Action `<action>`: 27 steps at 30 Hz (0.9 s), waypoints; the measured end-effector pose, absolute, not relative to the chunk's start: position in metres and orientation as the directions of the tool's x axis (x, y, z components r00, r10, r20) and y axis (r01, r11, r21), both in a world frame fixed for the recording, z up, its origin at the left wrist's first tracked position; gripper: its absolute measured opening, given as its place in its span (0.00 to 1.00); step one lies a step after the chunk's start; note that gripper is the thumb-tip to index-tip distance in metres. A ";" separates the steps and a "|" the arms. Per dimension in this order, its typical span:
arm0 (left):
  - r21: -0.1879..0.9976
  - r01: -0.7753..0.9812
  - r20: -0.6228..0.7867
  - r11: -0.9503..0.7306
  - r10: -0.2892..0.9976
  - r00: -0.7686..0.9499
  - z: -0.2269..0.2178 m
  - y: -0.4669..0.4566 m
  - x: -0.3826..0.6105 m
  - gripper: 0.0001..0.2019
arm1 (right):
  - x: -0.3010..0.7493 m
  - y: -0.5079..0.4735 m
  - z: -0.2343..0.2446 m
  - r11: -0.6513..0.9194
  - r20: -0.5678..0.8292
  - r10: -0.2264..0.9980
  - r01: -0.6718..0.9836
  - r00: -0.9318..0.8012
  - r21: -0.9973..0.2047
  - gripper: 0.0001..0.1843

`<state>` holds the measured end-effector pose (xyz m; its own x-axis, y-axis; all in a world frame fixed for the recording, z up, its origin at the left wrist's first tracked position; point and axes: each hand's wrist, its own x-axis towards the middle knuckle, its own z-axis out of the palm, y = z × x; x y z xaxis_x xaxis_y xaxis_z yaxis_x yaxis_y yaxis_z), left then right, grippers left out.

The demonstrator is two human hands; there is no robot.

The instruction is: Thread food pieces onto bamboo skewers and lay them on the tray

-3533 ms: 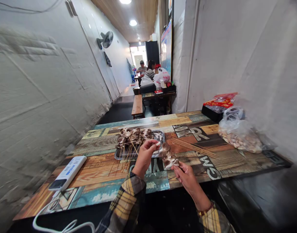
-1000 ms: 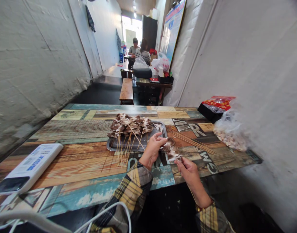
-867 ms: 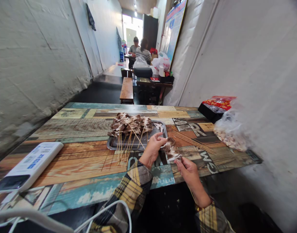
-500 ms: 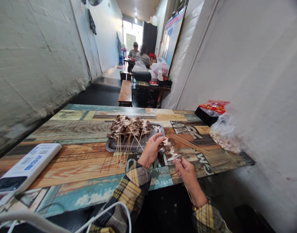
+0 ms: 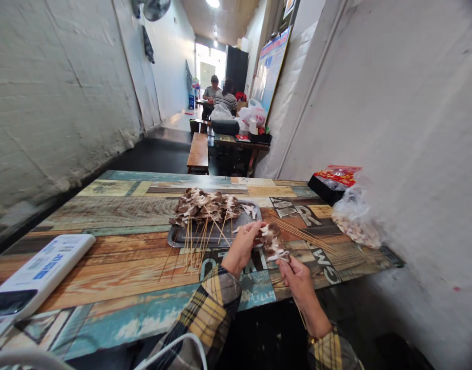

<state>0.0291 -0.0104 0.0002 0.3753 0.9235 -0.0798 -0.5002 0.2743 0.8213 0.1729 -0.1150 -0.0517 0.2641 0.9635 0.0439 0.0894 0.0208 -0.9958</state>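
Between my hands is a skewer of oyster mushrooms [image 5: 273, 242], brown-capped with white stems. Fingers of my left hand [image 5: 241, 249] pinch its upper end, over the right edge of a metal tray [image 5: 175, 243]. My right hand [image 5: 300, 282] grips the lower end, and the thin stick comes out below the palm toward the wrist. Piled in the tray are several finished mushroom skewers [image 5: 205, 206], their bare stick ends pointing toward me. A few loose white mushroom pieces [image 5: 248, 209] lie at the tray's right side. Bare bamboo sticks [image 5: 301, 232] rest on the table right of my left hand.
On the wood-patterned table [image 5: 116, 267] a white device with a dark screen [image 5: 43, 275] lies left, near a white cable [image 5: 182, 344]. A tied plastic bag [image 5: 355, 218] and a black box [image 5: 326, 189] stand right, by the wall. Two people [image 5: 225, 97] sit far back.
My view has tilted up slightly, so the scene sits lower. Both hands keep their hold on the mushroom skewer, with little movement between them.
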 end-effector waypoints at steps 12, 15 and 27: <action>0.900 -0.433 0.121 0.049 0.926 0.356 0.008 -0.010 0.028 0.09 | 0.176 -0.113 -0.058 0.051 0.064 0.956 0.053 0.287 -0.997 0.22; 0.913 -0.409 0.147 0.016 0.920 0.363 0.008 -0.009 0.027 0.08 | 0.176 -0.113 -0.059 0.045 0.058 0.958 0.050 0.281 -0.998 0.21; 0.948 -0.291 0.222 -0.128 0.921 0.321 0.005 -0.004 0.023 0.05 | 0.175 -0.115 -0.054 0.039 0.065 0.956 0.097 0.285 -0.995 0.23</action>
